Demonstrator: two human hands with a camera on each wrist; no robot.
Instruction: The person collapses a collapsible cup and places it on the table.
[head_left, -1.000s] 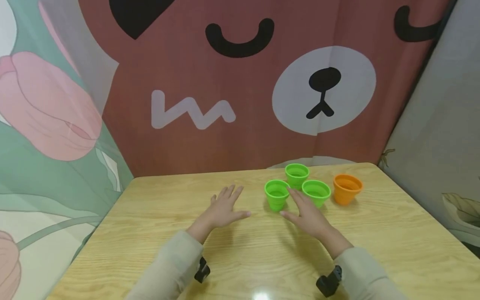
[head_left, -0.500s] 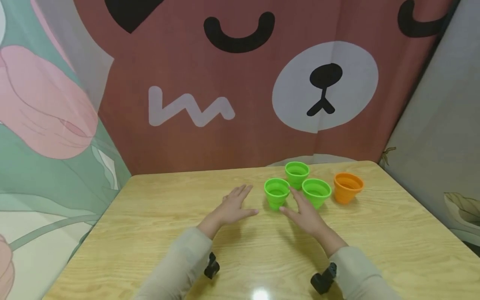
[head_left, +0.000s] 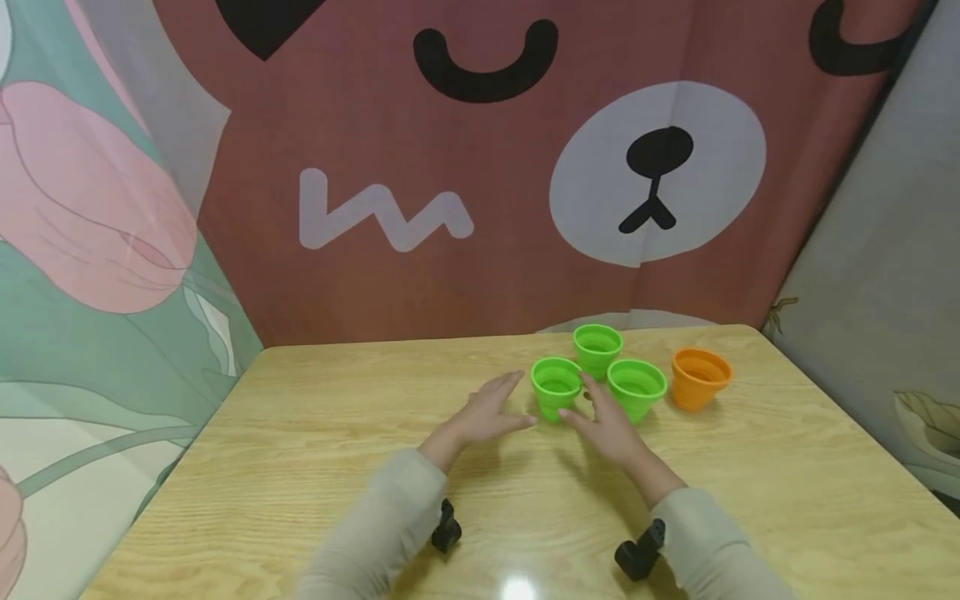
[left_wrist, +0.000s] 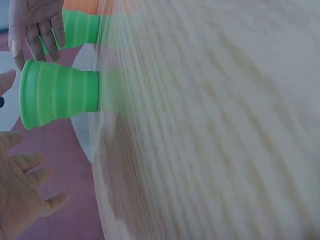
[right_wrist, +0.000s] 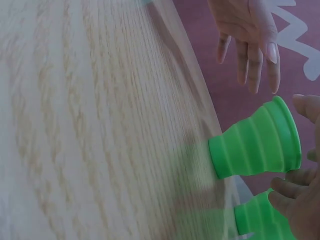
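Several collapsible-style ribbed cups stand upright on the table. The nearest green cup [head_left: 557, 392] is between my two hands; in the left wrist view this green cup [left_wrist: 60, 95] shows its stepped side. My left hand [head_left: 489, 414] is just left of it, fingers extended and thumb apart, with a gap to the cup. On the other side, my right hand [head_left: 611, 429] has its fingers reaching between this cup and the right green cup [head_left: 637, 392]. Whether its fingertips touch the rim cannot be told. Neither hand holds anything.
Behind the nearest cup stands another green cup [head_left: 597, 352]. An orange cup [head_left: 699, 379] sits farther right. The wooden table [head_left: 315, 433] ends at a printed bear curtain [head_left: 375, 292]. Each wrist carries a small black camera [head_left: 447, 527].
My left hand has moved right, toward the nearest green cup. The right hand has barely moved. The cups stand where they were, and the head view has shifted slightly.
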